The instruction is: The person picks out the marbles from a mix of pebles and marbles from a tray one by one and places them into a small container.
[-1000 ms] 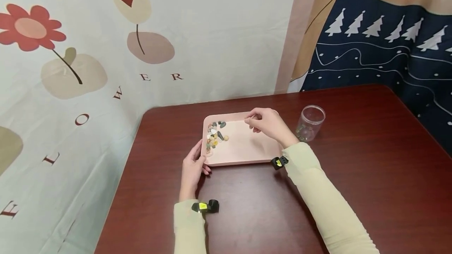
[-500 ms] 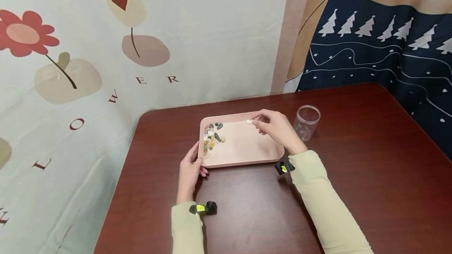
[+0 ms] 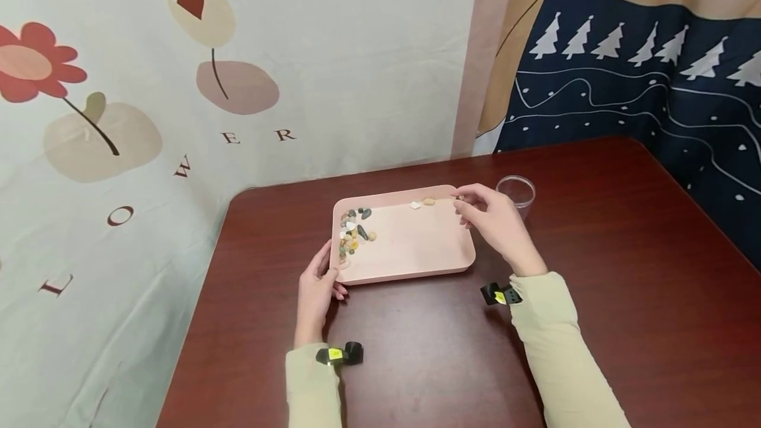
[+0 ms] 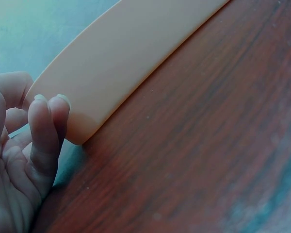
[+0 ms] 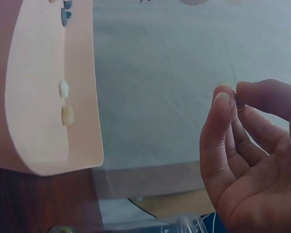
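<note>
Across the near left corner of a pink tray [image 3: 410, 243] my left hand [image 3: 315, 289] grips the wall, thumb on the rim and fingers outside; the left wrist view shows those fingers [image 4: 48, 126] against the tray wall. My right hand [image 3: 496, 220] is above the tray's far right corner. Between thumb and index finger it pinches a small dark brown pebble [image 5: 240, 103]. Along the far side of the tray lie a white pebble [image 3: 415, 205] and a tan pebble [image 3: 429, 201], close together. Several mixed pebbles [image 3: 355, 235] cluster at the tray's left end.
Just behind my right hand stands a clear plastic jar [image 3: 516, 190], partly hidden by it. Everything sits on a dark red wooden table [image 3: 416, 349]. A printed cloth [image 3: 357, 84] hangs along the table's far edge.
My right hand has moved right, from over the tray to its far right corner. The white and tan pebbles, hidden at first, now show at the far side. My left hand keeps its grip.
</note>
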The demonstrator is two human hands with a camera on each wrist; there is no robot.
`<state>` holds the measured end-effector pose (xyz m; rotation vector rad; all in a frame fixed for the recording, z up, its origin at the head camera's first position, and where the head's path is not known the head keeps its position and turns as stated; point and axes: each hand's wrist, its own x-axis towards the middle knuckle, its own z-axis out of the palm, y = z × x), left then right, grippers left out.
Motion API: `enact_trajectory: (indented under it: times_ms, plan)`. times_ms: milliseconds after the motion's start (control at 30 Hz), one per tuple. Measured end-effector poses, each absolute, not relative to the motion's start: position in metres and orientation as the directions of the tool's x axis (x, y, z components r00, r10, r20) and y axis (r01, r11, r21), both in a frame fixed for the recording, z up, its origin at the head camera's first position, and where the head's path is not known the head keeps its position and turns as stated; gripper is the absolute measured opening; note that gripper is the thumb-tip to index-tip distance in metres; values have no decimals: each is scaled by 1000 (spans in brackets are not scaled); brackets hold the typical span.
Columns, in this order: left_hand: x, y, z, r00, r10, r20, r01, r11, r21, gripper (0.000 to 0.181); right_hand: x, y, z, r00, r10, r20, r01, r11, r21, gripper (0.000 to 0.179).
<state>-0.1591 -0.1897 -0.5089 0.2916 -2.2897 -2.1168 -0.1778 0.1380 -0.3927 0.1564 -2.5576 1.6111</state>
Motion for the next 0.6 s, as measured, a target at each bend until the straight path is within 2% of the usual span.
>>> enact_trajectory:
  times_ms: [300, 600]
  plan:
    - [-157, -190, -508, -986, -132, -105, -114, 63, 992, 58, -169, 149, -394, -986, 45, 163, -143, 287, -947, 29]
    - [-158, -190, -507, -984, -141, -112, -123, 73, 990, 58, -167, 161, -396, -974, 137, 183, -140, 275, -951, 29]
